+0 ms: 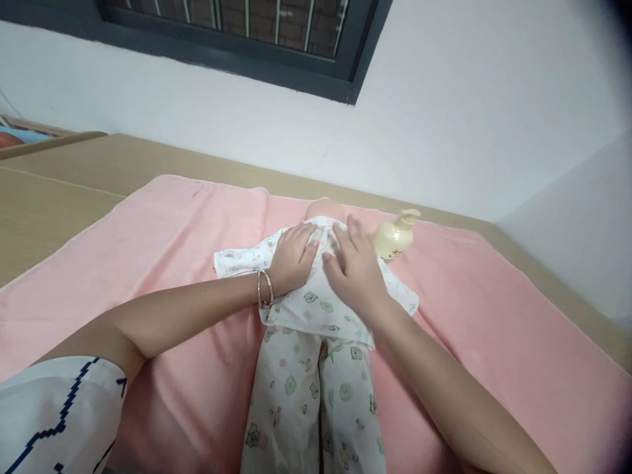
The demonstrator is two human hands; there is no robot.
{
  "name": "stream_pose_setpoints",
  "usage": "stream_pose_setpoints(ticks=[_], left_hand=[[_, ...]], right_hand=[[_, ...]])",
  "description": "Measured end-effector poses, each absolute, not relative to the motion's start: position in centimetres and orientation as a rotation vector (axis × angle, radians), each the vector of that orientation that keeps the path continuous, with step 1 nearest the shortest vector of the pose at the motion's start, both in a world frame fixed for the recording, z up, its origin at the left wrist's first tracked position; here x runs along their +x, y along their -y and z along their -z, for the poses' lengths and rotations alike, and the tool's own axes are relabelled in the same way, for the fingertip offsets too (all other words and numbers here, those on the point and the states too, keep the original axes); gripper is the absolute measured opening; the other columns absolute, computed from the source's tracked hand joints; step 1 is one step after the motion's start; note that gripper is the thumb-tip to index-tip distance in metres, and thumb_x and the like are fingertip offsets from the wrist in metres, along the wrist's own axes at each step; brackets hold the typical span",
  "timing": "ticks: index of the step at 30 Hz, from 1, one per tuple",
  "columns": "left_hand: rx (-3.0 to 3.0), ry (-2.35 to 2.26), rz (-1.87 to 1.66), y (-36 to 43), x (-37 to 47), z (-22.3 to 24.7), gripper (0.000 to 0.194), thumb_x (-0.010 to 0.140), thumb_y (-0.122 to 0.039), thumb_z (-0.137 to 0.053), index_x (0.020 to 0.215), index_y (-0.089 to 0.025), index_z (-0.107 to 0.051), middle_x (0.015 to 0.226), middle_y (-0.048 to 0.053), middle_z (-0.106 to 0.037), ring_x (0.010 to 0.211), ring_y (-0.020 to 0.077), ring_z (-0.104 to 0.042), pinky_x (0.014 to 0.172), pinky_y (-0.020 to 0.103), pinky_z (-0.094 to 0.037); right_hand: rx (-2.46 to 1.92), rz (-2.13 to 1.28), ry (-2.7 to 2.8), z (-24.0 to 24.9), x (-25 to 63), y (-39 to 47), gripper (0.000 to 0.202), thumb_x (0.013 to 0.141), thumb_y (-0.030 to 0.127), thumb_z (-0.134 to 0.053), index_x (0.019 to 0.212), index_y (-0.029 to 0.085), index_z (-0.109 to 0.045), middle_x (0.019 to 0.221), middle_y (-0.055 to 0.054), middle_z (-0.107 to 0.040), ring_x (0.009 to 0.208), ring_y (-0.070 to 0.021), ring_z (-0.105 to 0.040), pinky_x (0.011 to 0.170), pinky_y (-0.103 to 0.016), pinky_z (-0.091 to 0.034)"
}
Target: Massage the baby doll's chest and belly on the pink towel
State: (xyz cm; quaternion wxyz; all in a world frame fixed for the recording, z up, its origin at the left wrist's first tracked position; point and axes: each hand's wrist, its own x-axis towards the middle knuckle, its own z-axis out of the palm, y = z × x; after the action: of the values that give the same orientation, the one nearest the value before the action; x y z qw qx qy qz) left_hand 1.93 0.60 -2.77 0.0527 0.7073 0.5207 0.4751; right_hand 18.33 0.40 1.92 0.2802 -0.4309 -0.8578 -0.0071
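Observation:
A baby doll [324, 210] lies stretched out, its smooth head at the far end. It wears a white long-sleeved top [316, 304] with small green and pink prints, and matching trousers [291, 388]. My left hand [293, 260] rests flat on the left side of the top's upper part, fingers extended and a bracelet at the wrist. On the right side of the top is my right hand [358, 273], its fingers apart and slightly blurred. Neither hand grasps anything. A pale yellow pump bottle [394, 238] stands just beyond my right hand, beside the doll's sleeve.
Under the doll a pink blanket [162, 243] is spread over a wooden surface [64, 197], with some creases. Behind it rises a white wall [444, 99] with a dark-framed, barred window [296, 59]. At the far left a wooden edge [54, 141] has something blue beyond it.

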Motion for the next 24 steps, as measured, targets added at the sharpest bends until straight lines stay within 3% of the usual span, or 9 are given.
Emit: stream_pose_setpoints(ticks=[3, 9, 19, 21, 24], left_hand=[[2.145, -1.57, -1.45, -0.6, 1.9, 2.8, 0.046, 0.103, -0.035, -0.028, 0.134, -0.015, -0.055, 0.139, 0.012, -0.061, 0.133, 0.0252, -0.051, 0.115, 0.045, -0.037], [2.153, -1.572, -1.452, -0.6, 2.0, 2.7, 0.046, 0.103, -0.035, -0.029, 0.13, -0.013, -0.058, 0.138, 0.013, -0.062, 0.132, 0.0247, -0.052, 0.115, 0.044, -0.037], [2.135, -1.565, -1.276, -0.6, 2.1, 1.0, 0.043, 0.1, -0.034, -0.034, 0.127, -0.013, -0.06, 0.136, 0.013, -0.063, 0.131, 0.0274, -0.054, 0.114, 0.048, -0.038], [2.095, -1.518, -1.26, -0.4, 2.7, -0.1, 0.043, 0.1, -0.034, -0.035, 0.127, -0.013, -0.06, 0.139, 0.015, -0.06, 0.135, 0.0279, -0.05, 0.117, 0.048, -0.036], [1.945, -1.364, -1.338, -0.5, 4.4, -2.2, 0.044, 0.099, -0.037, -0.038, 0.129, -0.013, -0.059, 0.149, 0.014, -0.051, 0.147, 0.026, -0.037, 0.124, 0.045, -0.027]], right_hand=[[-1.144, 0.165, 2.234, -2.1, 18.1, 0.0, 0.062, 0.096, 0.034, -0.042, 0.155, 0.02, -0.034, 0.167, -0.009, -0.019, 0.155, -0.0366, 0.001, 0.12, -0.069, -0.011], [-1.212, -0.128, 2.56, -1.8, 17.8, -0.3, 0.052, 0.099, 0.034, -0.04, 0.148, 0.016, -0.047, 0.162, -0.012, -0.033, 0.151, -0.0354, -0.023, 0.121, -0.06, -0.025], [-1.227, 0.005, 2.654, -4.3, 18.6, 0.7, 0.054, 0.099, 0.035, -0.039, 0.15, 0.015, -0.044, 0.159, -0.015, -0.037, 0.149, -0.0371, -0.029, 0.118, -0.063, -0.029], [-1.266, 0.196, 2.452, -5.2, 19.3, 0.4, 0.059, 0.096, 0.032, -0.041, 0.153, 0.015, -0.037, 0.16, -0.016, -0.034, 0.151, -0.0379, -0.024, 0.118, -0.067, -0.023], [-1.329, 0.479, 2.056, -5.7, 20.8, -1.1, 0.074, 0.092, 0.028, -0.042, 0.159, 0.013, -0.015, 0.166, -0.017, -0.015, 0.154, -0.0406, -0.007, 0.116, -0.074, -0.013]])
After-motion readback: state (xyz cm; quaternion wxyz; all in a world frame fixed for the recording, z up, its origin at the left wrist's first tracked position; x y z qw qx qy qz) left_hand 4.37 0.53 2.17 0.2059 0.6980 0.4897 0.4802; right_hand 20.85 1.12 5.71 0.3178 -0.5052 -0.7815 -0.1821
